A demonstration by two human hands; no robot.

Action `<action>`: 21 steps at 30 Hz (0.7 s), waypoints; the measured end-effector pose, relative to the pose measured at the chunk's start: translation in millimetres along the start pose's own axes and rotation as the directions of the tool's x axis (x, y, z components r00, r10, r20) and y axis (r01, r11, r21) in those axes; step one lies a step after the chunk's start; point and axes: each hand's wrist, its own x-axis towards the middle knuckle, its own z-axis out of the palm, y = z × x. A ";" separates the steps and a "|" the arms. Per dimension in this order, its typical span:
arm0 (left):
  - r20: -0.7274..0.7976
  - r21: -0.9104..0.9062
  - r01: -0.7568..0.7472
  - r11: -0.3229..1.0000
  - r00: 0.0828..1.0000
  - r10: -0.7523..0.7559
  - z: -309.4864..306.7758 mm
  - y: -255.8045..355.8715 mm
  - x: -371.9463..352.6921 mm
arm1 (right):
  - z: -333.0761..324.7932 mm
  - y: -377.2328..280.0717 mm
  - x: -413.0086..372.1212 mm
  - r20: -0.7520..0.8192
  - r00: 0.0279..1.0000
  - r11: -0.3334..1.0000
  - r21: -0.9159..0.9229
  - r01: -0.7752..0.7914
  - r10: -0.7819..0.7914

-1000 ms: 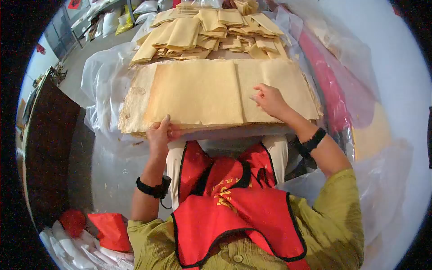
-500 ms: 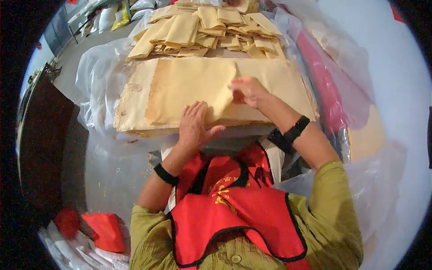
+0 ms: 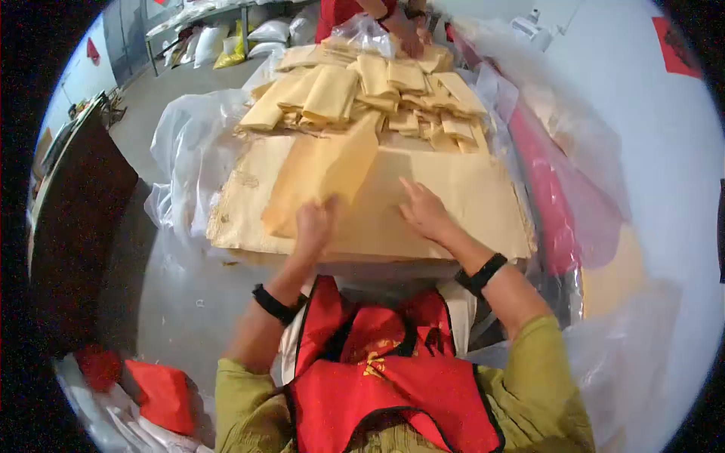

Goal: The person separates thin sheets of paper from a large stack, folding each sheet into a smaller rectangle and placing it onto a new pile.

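Observation:
A thin yellow sheet, folded over, is lifted and tilted above the left part of a flat stack of large yellow sheets. My left hand is closed on the near edge of the folded sheet, slightly blurred. To its right, my right hand is over the stack, index finger stretched out and the other fingers loosely bent, with nothing in it. Beyond the stack lies a heap of folded yellow sheets; the far end of the lifted sheet overlaps it in this view.
At the far end, another person's hands are by the heap. Clear plastic sheeting hangs on the left, and a pink covering runs along the right. A dark panel stands at left; white sacks lie behind.
The sheet has been folded over and raised off the stack toward the heap. My left hand has closed on it; my right hand has let go. The view has tilted up, showing another person.

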 end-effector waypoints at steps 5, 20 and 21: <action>-0.127 -0.202 0.038 0.979 0.990 -0.065 -134.7 7.5 63.7 | 15.8 12.9 -26.2 0.069 0.998 0.961 -0.277 0.029 -0.010; 0.142 0.189 -0.298 0.936 0.951 0.274 -24.3 101.9 66.9 | -3.1 -22.9 -32.5 0.087 0.988 0.461 0.877 -0.137 0.127; 0.246 0.311 -0.353 0.882 0.927 0.284 -6.2 103.5 41.1 | -12.1 -28.5 -36.6 0.161 0.976 0.069 0.983 -0.172 0.145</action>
